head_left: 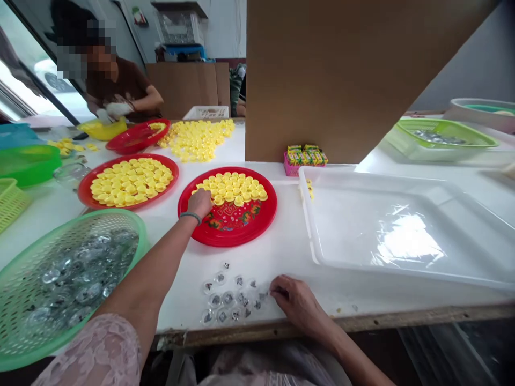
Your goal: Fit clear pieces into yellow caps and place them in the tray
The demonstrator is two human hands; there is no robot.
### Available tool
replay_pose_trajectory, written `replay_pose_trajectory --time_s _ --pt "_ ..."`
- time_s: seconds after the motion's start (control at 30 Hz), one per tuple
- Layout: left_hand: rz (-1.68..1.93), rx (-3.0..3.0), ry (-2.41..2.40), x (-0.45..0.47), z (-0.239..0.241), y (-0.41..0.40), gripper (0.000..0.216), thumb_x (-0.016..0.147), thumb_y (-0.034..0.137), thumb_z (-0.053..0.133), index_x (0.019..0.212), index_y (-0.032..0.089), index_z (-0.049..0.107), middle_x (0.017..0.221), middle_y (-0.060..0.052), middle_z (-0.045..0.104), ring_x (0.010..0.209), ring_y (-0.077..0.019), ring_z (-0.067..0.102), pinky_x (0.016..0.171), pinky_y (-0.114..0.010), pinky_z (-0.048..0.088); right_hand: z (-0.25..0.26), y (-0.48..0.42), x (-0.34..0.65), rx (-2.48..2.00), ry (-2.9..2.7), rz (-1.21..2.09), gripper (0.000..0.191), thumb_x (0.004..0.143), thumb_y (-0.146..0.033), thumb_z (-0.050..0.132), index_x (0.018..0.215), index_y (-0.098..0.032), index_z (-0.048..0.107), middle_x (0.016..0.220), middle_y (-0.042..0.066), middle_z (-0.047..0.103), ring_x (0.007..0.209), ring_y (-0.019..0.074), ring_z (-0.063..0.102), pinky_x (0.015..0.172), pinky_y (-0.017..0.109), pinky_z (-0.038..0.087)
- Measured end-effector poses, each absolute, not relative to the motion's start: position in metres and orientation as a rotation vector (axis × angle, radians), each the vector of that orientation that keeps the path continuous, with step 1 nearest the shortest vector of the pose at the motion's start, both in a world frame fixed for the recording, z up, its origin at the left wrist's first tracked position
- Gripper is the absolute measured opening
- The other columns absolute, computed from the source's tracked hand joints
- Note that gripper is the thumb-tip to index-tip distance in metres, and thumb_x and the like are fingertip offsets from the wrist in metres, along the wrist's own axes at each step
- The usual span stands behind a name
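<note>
My left hand point(200, 202) reaches over the left side of a red plate point(229, 238) with a flower print. Its fingers are curled down at the edge of the small yellow cup-shaped pieces point(237, 187) lying on the plate's far half; its fingertips are hidden. My right hand point(295, 300) rests near the table's front edge with fingers bent and drawn together. Just left of its fingertips, several small clear round pieces point(228, 298) with dark marks lie in loose rows on the white table. Whether either hand holds a piece cannot be made out.
A green basket point(139, 222) of clear pieces stands at left. Behind it is another red plate point(174, 174) of yellow pieces. At right lies a white tray point(314, 236), with a pink basket point(290, 170) of packets behind it. A gloved co-worker point(137, 88) sits far left beyond a yellow pile.
</note>
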State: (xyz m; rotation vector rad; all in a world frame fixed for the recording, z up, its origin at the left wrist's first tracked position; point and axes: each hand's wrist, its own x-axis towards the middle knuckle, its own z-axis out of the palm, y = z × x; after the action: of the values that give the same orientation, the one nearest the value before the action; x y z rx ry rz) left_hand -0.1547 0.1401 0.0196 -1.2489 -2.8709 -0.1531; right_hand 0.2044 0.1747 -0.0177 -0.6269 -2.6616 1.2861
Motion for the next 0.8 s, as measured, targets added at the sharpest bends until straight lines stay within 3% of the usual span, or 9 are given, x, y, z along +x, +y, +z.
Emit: replay_pose_trajectory --time_s 0.27,0.5,0.6,0.8 --pt "-0.09 -1.277 -2.922 -0.144 0.014 0.124 0.032 0.072 0.027 0.068 0.096 0.006 0.063 0.102 -0.02 0.059 0.093 -0.035 0.057 0.075 -0.039 0.046 -0.018 0.184 0.201 -0.719 -2.696 1.196 0.013 0.077 -0.011 0.052 0.073 -0.018 0.061 0.067 -0.002 0.06 0.062 0.0105 0.052 0.06 0.021 0.034" --pt "-0.317 -1.306 -2.75 -0.108 0.034 0.106 0.027 0.074 0.033 0.066 0.091 0.012 0.062 0.095 -0.012 0.059 0.084 -0.0261 0.058 0.072 -0.033 0.046 -0.021 0.183 0.202 -0.89 -2.531 1.206 0.013 0.077 -0.013 0.053 0.071 -0.018 0.064 0.062 -0.002 0.06 0.057 0.0106 0.052 0.055 0.021 0.037" --pt "-0.504 -1.54 -2.627 -0.057 0.047 0.103 0.025 0.076 0.037 0.064 0.085 0.014 0.06 0.09 -0.007 0.058 0.075 -0.0209 0.056 0.066 -0.03 0.044 -0.02 0.181 0.206 -0.824 -2.381 1.161 0.013 0.081 -0.014 0.053 0.077 -0.019 0.065 0.07 -0.001 0.064 0.063 0.0109 0.056 0.058 0.021 0.04" --pt "-0.454 -2.079 -2.543 0.024 0.015 0.109 0.013 0.079 0.023 0.059 0.086 0.012 0.059 0.087 -0.007 0.056 0.078 -0.0218 0.057 0.066 -0.03 0.044 -0.014 0.177 0.212 -0.576 -2.275 1.061 0.016 0.087 -0.016 0.052 0.091 -0.021 0.066 0.086 0.003 0.066 0.077 0.012 0.06 0.069 0.022 0.046"
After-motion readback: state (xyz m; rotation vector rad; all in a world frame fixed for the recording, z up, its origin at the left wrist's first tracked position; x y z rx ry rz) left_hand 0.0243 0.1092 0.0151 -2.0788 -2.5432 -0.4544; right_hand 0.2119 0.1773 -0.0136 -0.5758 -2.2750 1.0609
